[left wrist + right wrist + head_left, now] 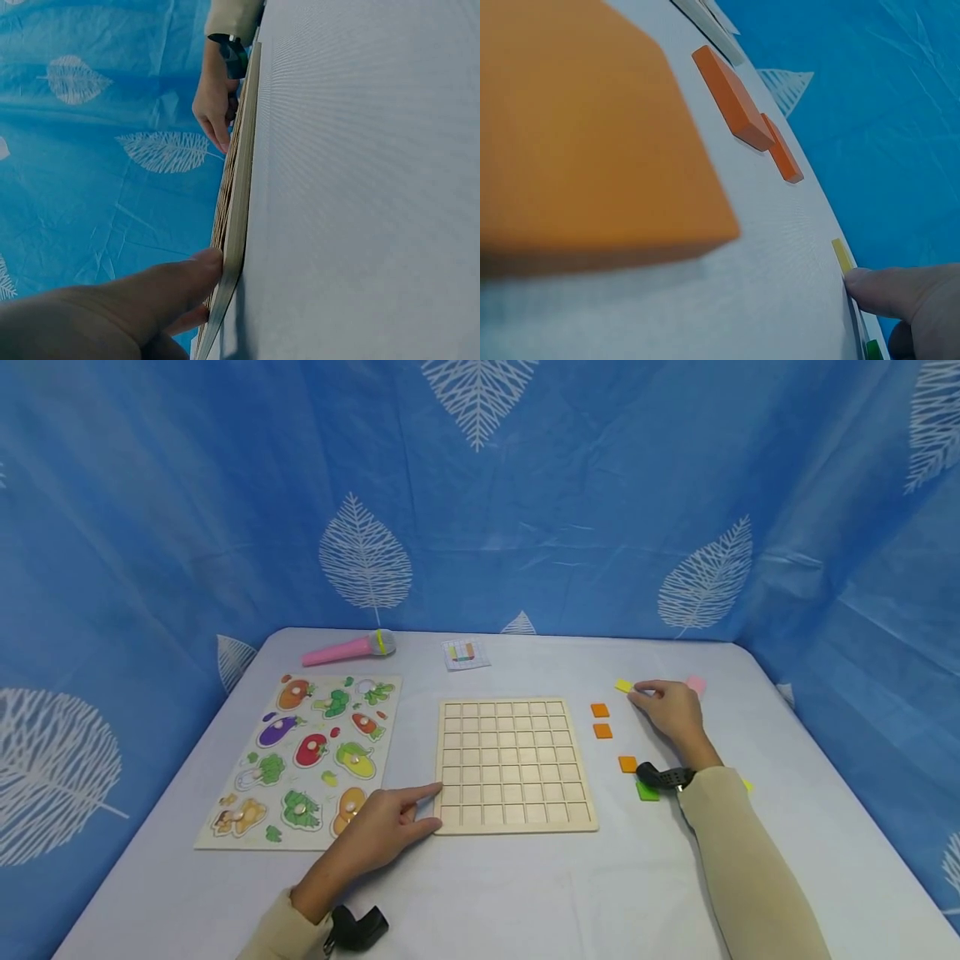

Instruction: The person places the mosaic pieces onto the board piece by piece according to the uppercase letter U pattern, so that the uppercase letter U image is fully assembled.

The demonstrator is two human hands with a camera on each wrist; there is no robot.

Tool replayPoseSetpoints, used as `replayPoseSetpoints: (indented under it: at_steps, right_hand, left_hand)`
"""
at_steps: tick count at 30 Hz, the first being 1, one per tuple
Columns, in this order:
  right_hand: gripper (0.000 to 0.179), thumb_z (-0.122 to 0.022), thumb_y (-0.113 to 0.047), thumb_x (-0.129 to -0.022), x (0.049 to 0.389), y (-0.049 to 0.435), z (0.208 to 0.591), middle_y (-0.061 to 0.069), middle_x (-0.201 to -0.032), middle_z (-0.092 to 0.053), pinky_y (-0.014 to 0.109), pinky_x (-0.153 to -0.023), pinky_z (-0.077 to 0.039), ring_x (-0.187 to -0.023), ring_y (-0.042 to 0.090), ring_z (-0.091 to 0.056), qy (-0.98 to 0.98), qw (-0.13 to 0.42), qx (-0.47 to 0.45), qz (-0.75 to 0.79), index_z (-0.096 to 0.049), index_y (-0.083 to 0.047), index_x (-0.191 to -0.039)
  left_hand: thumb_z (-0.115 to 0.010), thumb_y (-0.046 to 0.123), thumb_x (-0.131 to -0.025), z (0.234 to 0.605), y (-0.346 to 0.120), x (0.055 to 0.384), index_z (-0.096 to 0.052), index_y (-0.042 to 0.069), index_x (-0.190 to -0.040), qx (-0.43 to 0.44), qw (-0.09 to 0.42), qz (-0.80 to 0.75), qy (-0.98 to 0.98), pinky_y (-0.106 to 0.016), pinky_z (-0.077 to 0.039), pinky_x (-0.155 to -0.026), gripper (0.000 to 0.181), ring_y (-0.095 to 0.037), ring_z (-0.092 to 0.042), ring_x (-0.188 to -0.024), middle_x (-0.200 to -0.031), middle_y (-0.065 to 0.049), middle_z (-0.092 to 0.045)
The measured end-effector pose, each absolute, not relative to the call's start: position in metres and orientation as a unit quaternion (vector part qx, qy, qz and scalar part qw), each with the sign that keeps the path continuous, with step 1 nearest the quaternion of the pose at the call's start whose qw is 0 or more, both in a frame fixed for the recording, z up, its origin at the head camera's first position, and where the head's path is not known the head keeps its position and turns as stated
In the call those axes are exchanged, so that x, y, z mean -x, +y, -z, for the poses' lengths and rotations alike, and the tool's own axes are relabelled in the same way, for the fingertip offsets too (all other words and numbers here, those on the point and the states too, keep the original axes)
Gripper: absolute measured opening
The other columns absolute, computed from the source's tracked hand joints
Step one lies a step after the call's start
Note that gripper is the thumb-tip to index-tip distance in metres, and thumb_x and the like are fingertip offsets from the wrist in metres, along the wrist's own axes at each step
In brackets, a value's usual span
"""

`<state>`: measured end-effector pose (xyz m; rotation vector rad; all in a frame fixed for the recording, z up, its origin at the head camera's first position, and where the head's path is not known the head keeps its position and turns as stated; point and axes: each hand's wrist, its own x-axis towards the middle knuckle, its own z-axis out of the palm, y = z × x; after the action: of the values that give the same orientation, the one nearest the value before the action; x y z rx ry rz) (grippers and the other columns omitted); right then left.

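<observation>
A wooden grid board (pixel 508 762) with bare square cells lies in the middle of the table. My left hand (pixel 384 828) rests at its left edge, index finger and thumb extended against the frame; in the left wrist view the thumb (pixel 184 289) touches the rim. To the right of the board, my right hand (pixel 672 710) has its thumb and index fingertips at the right end of a yellow tile (pixel 623 686). The right wrist view shows the thumb (pixel 877 289) against that tile (pixel 841 253). Orange tiles (pixel 602 731) and a green tile (pixel 648 792) lie nearer me.
A vegetable puzzle board (pixel 330 778) lies left of the grid. Behind are a pink toy microphone (pixel 341 651) and a small pattern card (pixel 466 654). A pink tile (pixel 697 683) sits beyond the right hand; another yellow piece (pixel 747 785) shows partly beside the right sleeve.
</observation>
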<state>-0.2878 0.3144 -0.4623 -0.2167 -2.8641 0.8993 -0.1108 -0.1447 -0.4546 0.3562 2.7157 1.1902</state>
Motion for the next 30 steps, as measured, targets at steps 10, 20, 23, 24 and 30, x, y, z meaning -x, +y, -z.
replayPoseSetpoints:
  at_steps: [10,20,23,24,30]
  right_hand:
    - [0.038,-0.071,-0.031,-0.096,0.287,0.3142,0.4615,0.007,-0.067,-0.05,0.036,-0.057,-0.032,-0.063,0.026,-0.045,-0.955,0.076,0.061,-0.28,-0.073,-0.006,-0.124]
    - [0.04,-0.069,-0.031,-0.097,0.2897,0.3112,0.4611,0.008,-0.071,-0.055,0.036,-0.057,-0.035,-0.066,0.025,-0.048,-0.962,0.079,0.047,-0.257,-0.072,-0.006,-0.127]
    - [0.038,-0.069,-0.031,-0.097,0.29,0.3117,0.4623,0.008,-0.073,-0.057,0.035,-0.057,-0.036,-0.067,0.025,-0.049,-0.963,0.082,0.047,-0.252,-0.073,-0.007,-0.126]
    - [0.037,-0.069,-0.031,-0.097,0.2899,0.3116,0.4627,0.007,-0.072,-0.056,0.035,-0.056,-0.036,-0.066,0.025,-0.049,-0.963,0.084,0.047,-0.252,-0.073,-0.007,-0.125]
    - [0.035,-0.068,-0.03,-0.098,0.2892,0.3106,0.4659,0.006,-0.066,-0.052,0.035,-0.053,-0.034,-0.06,0.023,-0.047,-0.963,0.094,0.045,-0.249,-0.073,-0.005,-0.122]
  left_hand:
    - [-0.081,0.026,-0.09,0.4559,-0.1441,0.1119,-0.068,0.012,-0.135,-0.12,0.08,-0.402,0.904,-0.023,-0.024,-0.047,0.049,-0.004,-0.029,-0.048,-0.053,0.01,-0.038]
    - [-0.081,0.026,-0.09,0.4556,-0.1445,0.1115,-0.068,0.012,-0.135,-0.111,0.084,-0.403,0.904,-0.023,-0.024,-0.048,0.049,-0.005,-0.03,-0.048,-0.053,0.009,-0.039]
    - [-0.081,0.025,-0.09,0.4549,-0.1441,0.1113,-0.068,0.012,-0.136,-0.11,0.086,-0.404,0.904,-0.023,-0.024,-0.048,0.049,-0.005,-0.03,-0.048,-0.053,0.009,-0.039]
    - [-0.081,0.025,-0.09,0.4549,-0.1441,0.1113,-0.068,0.012,-0.136,-0.111,0.085,-0.403,0.904,-0.023,-0.024,-0.048,0.049,-0.005,-0.03,-0.048,-0.053,0.009,-0.038]
    - [-0.081,0.026,-0.09,0.4559,-0.1448,0.1112,-0.068,0.012,-0.136,-0.114,0.083,-0.401,0.905,-0.023,-0.024,-0.047,0.05,-0.005,-0.03,-0.047,-0.052,0.009,-0.038]
